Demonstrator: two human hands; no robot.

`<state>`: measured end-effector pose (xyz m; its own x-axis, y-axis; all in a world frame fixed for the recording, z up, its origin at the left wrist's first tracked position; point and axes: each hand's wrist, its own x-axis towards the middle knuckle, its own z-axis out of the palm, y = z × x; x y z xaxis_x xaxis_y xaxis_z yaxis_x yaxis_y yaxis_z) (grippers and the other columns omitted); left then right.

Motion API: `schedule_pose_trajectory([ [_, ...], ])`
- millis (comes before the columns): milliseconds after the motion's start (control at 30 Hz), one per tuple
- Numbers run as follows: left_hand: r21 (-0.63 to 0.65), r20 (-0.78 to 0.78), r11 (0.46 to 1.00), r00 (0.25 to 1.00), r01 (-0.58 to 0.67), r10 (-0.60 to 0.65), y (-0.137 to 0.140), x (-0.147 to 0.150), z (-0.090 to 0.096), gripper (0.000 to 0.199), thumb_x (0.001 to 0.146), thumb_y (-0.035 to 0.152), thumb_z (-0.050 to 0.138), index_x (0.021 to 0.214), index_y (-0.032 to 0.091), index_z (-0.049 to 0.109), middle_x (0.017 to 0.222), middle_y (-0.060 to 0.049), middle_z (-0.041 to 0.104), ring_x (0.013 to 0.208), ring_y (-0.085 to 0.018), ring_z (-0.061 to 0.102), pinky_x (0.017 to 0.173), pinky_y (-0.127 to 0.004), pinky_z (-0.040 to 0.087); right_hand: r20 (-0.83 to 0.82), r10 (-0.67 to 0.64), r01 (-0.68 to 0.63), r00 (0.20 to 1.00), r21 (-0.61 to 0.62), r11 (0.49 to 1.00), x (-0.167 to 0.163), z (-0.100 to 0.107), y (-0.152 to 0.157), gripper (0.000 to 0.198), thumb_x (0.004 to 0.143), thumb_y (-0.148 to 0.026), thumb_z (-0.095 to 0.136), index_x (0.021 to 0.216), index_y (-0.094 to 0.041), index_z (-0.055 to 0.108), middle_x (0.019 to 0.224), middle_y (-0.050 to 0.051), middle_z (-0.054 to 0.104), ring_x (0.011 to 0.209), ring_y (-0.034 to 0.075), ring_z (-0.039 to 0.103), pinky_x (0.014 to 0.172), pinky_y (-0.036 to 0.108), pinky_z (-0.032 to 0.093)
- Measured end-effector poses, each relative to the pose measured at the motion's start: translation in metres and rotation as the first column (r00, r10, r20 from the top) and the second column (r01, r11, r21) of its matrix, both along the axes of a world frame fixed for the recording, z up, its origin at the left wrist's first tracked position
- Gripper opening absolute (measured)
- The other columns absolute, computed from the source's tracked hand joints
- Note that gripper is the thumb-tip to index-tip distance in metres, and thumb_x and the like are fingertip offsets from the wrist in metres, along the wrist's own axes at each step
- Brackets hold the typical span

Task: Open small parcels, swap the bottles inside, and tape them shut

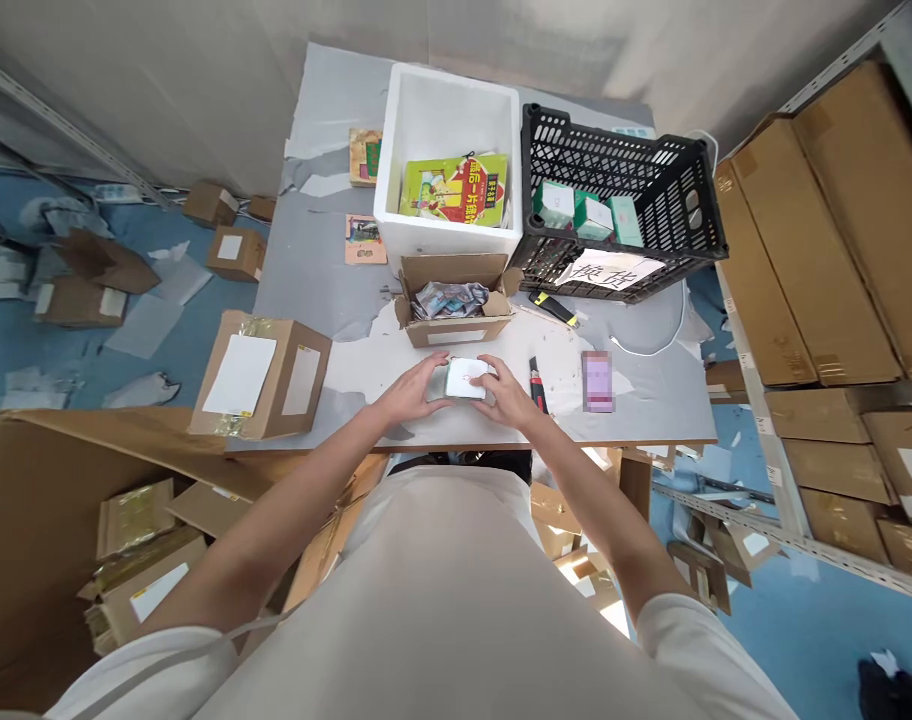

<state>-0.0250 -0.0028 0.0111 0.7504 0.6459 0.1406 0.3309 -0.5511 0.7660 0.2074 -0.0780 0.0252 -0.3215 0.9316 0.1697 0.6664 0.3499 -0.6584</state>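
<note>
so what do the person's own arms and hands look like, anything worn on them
The left hand and right hand are ungloved, with no watch or bracelet visible. Both forearms are bare below the short white sleeves of a T-shirt. A thin pale cord or strap crosses the left sleeve.

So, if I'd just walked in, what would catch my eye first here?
Probably the white foam box at the back of the table, with a bright yellow-green packet inside, and the black plastic crate of green-and-white boxes to its right. Then, near the front edge, the small white item between the left hand and right hand.
</note>
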Motion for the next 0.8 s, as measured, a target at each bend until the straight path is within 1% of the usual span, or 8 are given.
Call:
schedule_pose_trajectory([
  [67,0.125,-0.003,0.992,1.000,-0.021,0.022,0.011,-0.008,0.012,0.053,0.071,0.027,0.062,0.120,0.021,0.047,0.136,-0.011,0.047,0.132,-0.029,0.039,0.108,-0.049,0.034,-0.057,-0.051,0.051,0.997,0.012,0.999,-0.002,-0.005,0.000,0.024,0.076,-0.029,0.063,0.098,-0.021,0.058,0.125,0.012,0.040,0.118,0.024,0.046,0.091,0.042,0.049],
  [167,0.296,-0.003,0.927,0.971,-0.229,0.241,0.034,-0.011,0.024,0.045,0.072,0.022,0.056,0.117,0.022,0.053,0.132,-0.010,0.051,0.134,-0.031,0.035,0.111,-0.056,0.021,-0.104,-0.149,0.153,0.983,0.026,0.988,-0.004,-0.007,0.002,0.022,0.072,-0.029,0.065,0.091,-0.022,0.059,0.117,0.010,0.044,0.112,0.023,0.049,0.090,0.042,0.049],
  [200,0.333,-0.025,0.902,0.953,-0.276,0.301,0.042,-0.009,0.025,0.045,0.073,0.022,0.054,0.118,0.022,0.053,0.133,-0.010,0.050,0.135,-0.032,0.033,0.110,-0.059,0.017,-0.106,-0.181,0.185,0.978,0.024,0.982,-0.005,-0.005,0.002,0.021,0.071,-0.029,0.065,0.090,-0.023,0.059,0.116,0.010,0.045,0.111,0.024,0.049,0.089,0.043,0.049],
  [267,0.365,-0.103,0.887,0.935,-0.282,0.339,0.057,-0.002,0.022,0.045,0.077,0.020,0.050,0.122,0.022,0.051,0.133,-0.011,0.051,0.134,-0.033,0.034,0.109,-0.061,0.015,-0.095,-0.222,0.225,0.970,0.026,0.974,-0.002,0.004,0.003,0.021,0.070,-0.030,0.066,0.089,-0.024,0.060,0.114,0.010,0.046,0.110,0.025,0.049,0.087,0.043,0.050],
  [433,0.385,-0.219,0.881,0.900,-0.275,0.377,0.073,0.011,0.007,0.038,0.086,0.021,0.037,0.122,0.021,0.052,0.117,-0.012,0.060,0.116,-0.029,0.052,0.103,-0.053,0.029,-0.130,-0.332,0.347,0.934,0.126,0.929,0.033,0.054,0.001,0.025,0.069,-0.030,0.070,0.090,-0.023,0.060,0.115,0.009,0.046,0.109,0.024,0.051,0.084,0.041,0.051],
  [600,0.404,-0.240,0.863,0.875,-0.303,0.419,0.069,0.011,-0.001,0.040,0.086,0.026,0.040,0.124,0.017,0.050,0.112,-0.015,0.061,0.104,-0.030,0.056,0.087,-0.044,0.042,-0.254,-0.430,0.475,0.866,0.154,0.866,0.086,0.113,0.001,0.027,0.067,-0.030,0.073,0.088,-0.021,0.059,0.116,0.010,0.048,0.107,0.025,0.054,0.069,0.036,0.054],
  [700,0.420,-0.268,0.860,0.865,-0.291,0.424,0.068,0.010,-0.002,0.040,0.087,0.028,0.040,0.124,0.015,0.050,0.110,-0.015,0.062,0.102,-0.029,0.058,0.085,-0.042,0.042,-0.353,-0.469,0.565,0.810,0.256,0.784,0.127,0.148,0.000,0.029,0.064,-0.029,0.075,0.085,-0.021,0.057,0.113,0.009,0.051,0.107,0.025,0.054,0.076,0.039,0.052],
  [800,0.427,-0.299,0.860,0.855,-0.278,0.424,0.066,0.010,-0.003,0.041,0.088,0.030,0.039,0.124,0.013,0.050,0.113,-0.015,0.062,0.103,-0.029,0.058,0.086,-0.041,0.042,-0.430,-0.515,0.669,0.742,0.416,0.616,0.182,0.187,0.010,0.036,0.059,-0.025,0.078,0.087,-0.021,0.055,0.103,0.007,0.055,0.102,0.023,0.056,0.080,0.040,0.048],
])
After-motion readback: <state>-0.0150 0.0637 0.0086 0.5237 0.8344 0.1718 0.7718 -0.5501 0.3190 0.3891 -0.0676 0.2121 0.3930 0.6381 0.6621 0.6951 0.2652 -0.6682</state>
